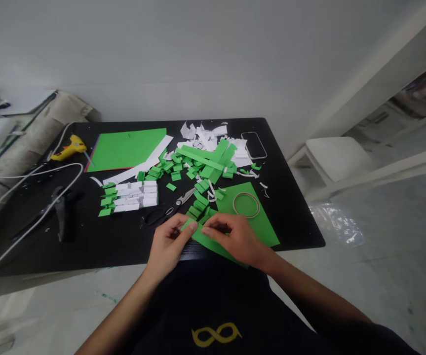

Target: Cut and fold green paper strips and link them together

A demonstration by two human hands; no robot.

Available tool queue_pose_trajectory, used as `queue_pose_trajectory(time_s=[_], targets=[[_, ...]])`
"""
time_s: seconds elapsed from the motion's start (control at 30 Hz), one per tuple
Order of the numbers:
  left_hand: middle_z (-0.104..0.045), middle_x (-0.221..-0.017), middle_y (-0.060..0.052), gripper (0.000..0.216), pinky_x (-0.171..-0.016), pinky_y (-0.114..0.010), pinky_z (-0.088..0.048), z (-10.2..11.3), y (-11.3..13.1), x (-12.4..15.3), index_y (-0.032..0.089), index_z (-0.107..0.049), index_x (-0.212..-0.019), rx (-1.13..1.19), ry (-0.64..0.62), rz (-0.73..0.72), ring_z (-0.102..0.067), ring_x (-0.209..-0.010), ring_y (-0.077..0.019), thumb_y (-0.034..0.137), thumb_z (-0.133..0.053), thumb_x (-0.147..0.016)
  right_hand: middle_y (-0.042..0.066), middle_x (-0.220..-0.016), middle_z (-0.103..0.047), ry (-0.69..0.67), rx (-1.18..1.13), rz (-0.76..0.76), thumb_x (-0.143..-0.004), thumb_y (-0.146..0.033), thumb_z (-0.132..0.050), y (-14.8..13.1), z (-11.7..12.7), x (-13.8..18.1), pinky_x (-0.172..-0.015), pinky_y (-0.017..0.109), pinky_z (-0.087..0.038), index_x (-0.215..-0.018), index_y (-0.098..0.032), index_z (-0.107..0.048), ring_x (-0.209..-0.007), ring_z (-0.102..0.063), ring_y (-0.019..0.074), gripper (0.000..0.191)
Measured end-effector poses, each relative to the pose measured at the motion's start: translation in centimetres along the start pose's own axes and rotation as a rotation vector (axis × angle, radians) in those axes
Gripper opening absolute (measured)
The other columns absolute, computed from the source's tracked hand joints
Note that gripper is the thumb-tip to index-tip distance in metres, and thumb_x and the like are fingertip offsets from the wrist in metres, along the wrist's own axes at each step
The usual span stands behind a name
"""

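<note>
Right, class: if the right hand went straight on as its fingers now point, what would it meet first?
Most likely the left hand, which pinches the green paper close ahead of the right hand, though depth is hard to judge here.

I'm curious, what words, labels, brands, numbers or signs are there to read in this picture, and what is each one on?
No readable words, brand names or numbers show.
One sign: a yellow emblem like a sideways figure eight, on the front of the dark shirt, with no lettering visible.
Any marking on the yellow glue gun is too small and blurred to read.
</note>
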State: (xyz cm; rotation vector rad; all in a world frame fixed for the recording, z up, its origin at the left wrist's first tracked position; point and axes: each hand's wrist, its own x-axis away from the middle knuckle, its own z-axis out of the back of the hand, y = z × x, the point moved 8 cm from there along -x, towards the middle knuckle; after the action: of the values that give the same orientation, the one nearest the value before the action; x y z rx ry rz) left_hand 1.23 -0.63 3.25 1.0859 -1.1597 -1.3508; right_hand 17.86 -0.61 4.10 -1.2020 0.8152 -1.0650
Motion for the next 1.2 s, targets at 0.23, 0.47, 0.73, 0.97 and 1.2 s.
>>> queue_pose_trajectory(time_s=[0.23, 0.47, 0.73, 0.97, 1.2], targets=[[-0.071, -0.067, 0.0, 0.024, -0.061, -0.022, -0.052, 2.6, -0.4, -0.1, 0.018, -0.073, -0.081, 0.074, 0.057, -0.001, -0.064, -0.062, -0.0137, 0.039, -0.077, -0.092, 0.003, -0.089, -0.08, -0.153, 0.046, -0.062, -0.093, -0.031, -0.075, 0.9, 0.6, 0.4, -0.078, 0.033, -0.059, -0.092, -0.019, -0.077, -0.083, -0.075, 0.0192, 0.012], [-0.072, -0.075, 0.0, 0.018, -0.064, -0.021, -0.052, 4.6, -0.8, 0.0, 0.018, -0.074, -0.09, 0.015, 0.059, -0.012, -0.066, -0.067, -0.0129, 0.036, -0.076, -0.094, 0.003, -0.088, -0.078, -0.209, 0.127, -0.057, -0.094, -0.027, -0.069, 0.9, 0.8, 0.7, -0.074, 0.031, -0.057, -0.091, -0.019, -0.075, -0.079, -0.072, 0.018, 0.011], [-0.079, -0.103, -0.005, 0.012, -0.084, -0.03, -0.057, 2.8, 2.8, 0.2, 0.022, -0.077, -0.109, -0.433, -0.321, -0.365, -0.074, -0.095, -0.0194, 0.026, -0.072, -0.099, 0.001, -0.084, -0.077, -0.292, 0.26, 0.006, -0.094, -0.017, -0.067, 0.0, -0.4, 0.5, -0.068, 0.025, -0.05, -0.092, -0.018, -0.075, -0.073, -0.069, 0.0142, 0.008], [-0.078, -0.1, -0.005, 0.026, -0.102, -0.051, -0.052, -1.6, 3.7, 1.7, 0.023, -0.069, -0.13, -0.841, -0.51, -0.597, -0.075, -0.091, -0.0236, 0.023, -0.055, -0.108, 0.002, -0.093, -0.078, -0.262, 0.267, 0.056, -0.096, -0.018, -0.065, 0.4, -0.7, 0.4, -0.076, 0.028, -0.053, -0.097, -0.02, -0.071, -0.082, -0.072, 0.0162, 0.007], [-0.077, -0.102, -0.006, 0.021, -0.083, -0.036, -0.057, -1.9, 1.8, 1.4, 0.02, -0.071, -0.115, -0.708, -0.565, -0.39, -0.075, -0.091, -0.0226, 0.022, -0.052, -0.108, 0.002, -0.092, -0.075, -0.255, 0.266, 0.075, -0.093, -0.023, -0.074, 0.6, -0.3, 0.5, -0.077, 0.029, -0.053, -0.096, -0.021, -0.066, -0.083, -0.07, 0.0172, 0.009]])
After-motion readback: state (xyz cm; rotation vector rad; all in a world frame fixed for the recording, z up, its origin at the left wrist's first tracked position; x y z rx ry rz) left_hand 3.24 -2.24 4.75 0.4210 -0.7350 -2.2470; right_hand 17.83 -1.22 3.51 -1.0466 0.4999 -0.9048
